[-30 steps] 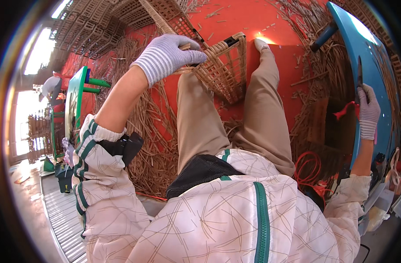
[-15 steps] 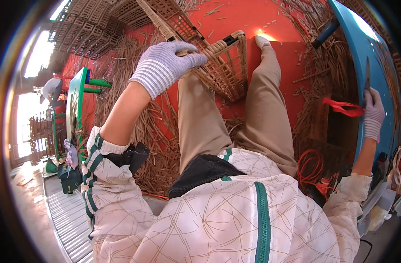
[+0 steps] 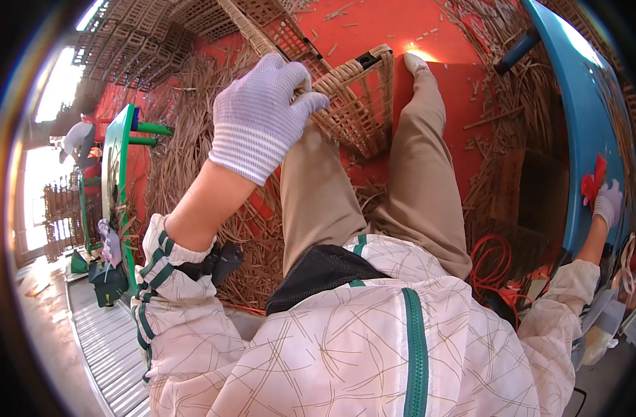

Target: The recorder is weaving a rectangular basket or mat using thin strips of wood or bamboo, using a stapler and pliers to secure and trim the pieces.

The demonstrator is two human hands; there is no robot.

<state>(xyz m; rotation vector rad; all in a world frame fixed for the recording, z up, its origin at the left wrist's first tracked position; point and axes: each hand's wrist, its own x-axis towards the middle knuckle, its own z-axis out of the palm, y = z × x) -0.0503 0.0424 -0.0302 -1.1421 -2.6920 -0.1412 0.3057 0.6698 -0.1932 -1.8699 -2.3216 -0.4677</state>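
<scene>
An open-weave rattan basket (image 3: 363,115) stands tilted between my knees, with a thick wrapped rim and black patches on its corners. My left hand (image 3: 266,104), in a white-grey knitted glove, is closed on the near left part of its rim, fingers curled and thumb to the right. Far right, my gloved right hand (image 3: 608,201) rests at the blue table (image 3: 575,104) with its fingers apart. Against its fingers lies a crumpled red ribbon (image 3: 593,182). Whatever may be under that hand is hidden.
Loose rattan strips (image 3: 193,132) cover the red floor (image 3: 373,28). Stacked woven baskets (image 3: 134,48) stand far left, beside a green-edged table (image 3: 116,167). A brown box (image 3: 533,187) sits under the blue table near a coiled red cord (image 3: 490,264). Another person (image 3: 78,142) is far left.
My right hand has moved outward and nearer to me; the blade-like tool it held no longer shows, and the red ribbon has bunched up. My left hand has turned and shifted slightly right.
</scene>
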